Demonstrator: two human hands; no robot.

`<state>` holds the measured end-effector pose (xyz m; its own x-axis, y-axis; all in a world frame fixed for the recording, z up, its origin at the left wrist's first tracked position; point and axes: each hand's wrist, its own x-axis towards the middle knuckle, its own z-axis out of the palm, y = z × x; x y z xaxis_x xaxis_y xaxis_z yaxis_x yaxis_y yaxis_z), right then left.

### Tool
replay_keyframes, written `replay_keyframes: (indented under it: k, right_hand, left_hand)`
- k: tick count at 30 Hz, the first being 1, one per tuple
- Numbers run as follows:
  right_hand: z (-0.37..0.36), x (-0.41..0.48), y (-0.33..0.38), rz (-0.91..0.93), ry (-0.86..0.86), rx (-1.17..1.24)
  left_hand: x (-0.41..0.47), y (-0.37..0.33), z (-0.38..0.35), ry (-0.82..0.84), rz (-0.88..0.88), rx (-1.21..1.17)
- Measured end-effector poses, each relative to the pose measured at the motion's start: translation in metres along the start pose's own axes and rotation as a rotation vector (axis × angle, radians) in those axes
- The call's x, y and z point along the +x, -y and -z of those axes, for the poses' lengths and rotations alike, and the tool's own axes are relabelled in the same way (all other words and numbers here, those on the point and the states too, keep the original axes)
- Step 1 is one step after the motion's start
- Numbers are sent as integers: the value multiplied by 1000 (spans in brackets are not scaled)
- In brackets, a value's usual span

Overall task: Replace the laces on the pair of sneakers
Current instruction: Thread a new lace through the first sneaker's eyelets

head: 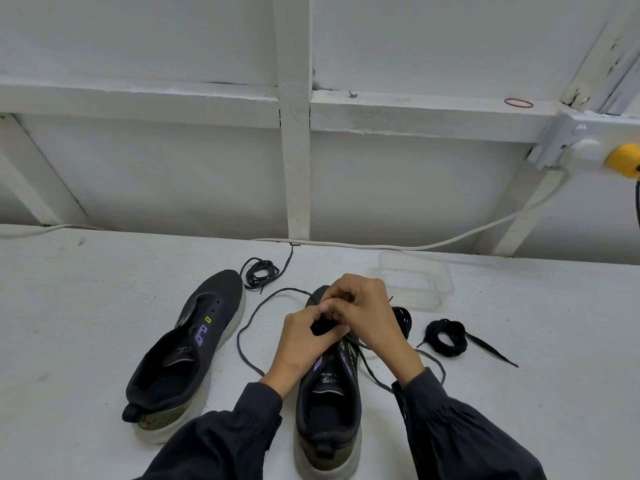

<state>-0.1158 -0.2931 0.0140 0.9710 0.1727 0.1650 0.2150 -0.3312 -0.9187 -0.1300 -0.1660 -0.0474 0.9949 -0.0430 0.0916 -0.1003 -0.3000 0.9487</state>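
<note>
Right sneaker (pixel 327 410) sits on the table (pixel 69 306) heel toward the person, which puts the front eyelets right under both hands. Left hand (pixel 306 341) and right hand (pixel 369 315): each grip is curled tight, pinching the thin dark lace (pixel 239 337) at the eyelets, likely feeding it through. Left sneaker (pixel 187 344) lies unlaced just beside it, probably next. Coiled lace (pixel 259 273) and flat lace bundle (pixel 446 337) are parked nearby. Tongue label (pixel 327 375) is too blurred to read.

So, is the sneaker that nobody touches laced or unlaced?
Unlaced: the untouched sneaker shows empty eyelets, no lace across its tongue.
</note>
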Motion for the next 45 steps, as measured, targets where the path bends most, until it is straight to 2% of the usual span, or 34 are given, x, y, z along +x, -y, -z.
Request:
replay_keyframes:
  k: [4,8,12,14,17,21,24,28,30,37,41,45]
  right_hand:
    - [1,5,10,-17,-77,181]
    - [12,19,30,75,-100,256]
    - [29,48,49,167,-207,382]
    - [32,57,52,195,-251,389]
    - [29,62,45,143,-263,359]
    - [33,58,29,11,-134,271]
    - [42,45,17,-108,-30,4]
    - [44,25,5,-356,293,-278]
    - [39,18,1,-386,338,-314]
    - [23,15,4,-212,214,-163]
    - [16,19,3,-188,61,-131]
    - [16,18,1,-170,45,3]
  left_hand:
    - [-2,2,-2,23,15,-52]
    - [-2,4,-3,27,15,-105]
    - [-4,6,-3,17,6,-126]
    - [-3,6,-3,27,0,-110]
    - [0,4,-2,47,-23,-76]
    - [4,0,3,62,-54,-125]
    - [4,-3,5,34,-91,-156]
    - [3,-3,6,49,-93,-162]
    - [2,-3,6,72,-103,-171]
    - [6,-8,4,88,-42,-189]
    - [6,-3,3,73,-19,-198]
    - [5,3,0,31,-24,-111]
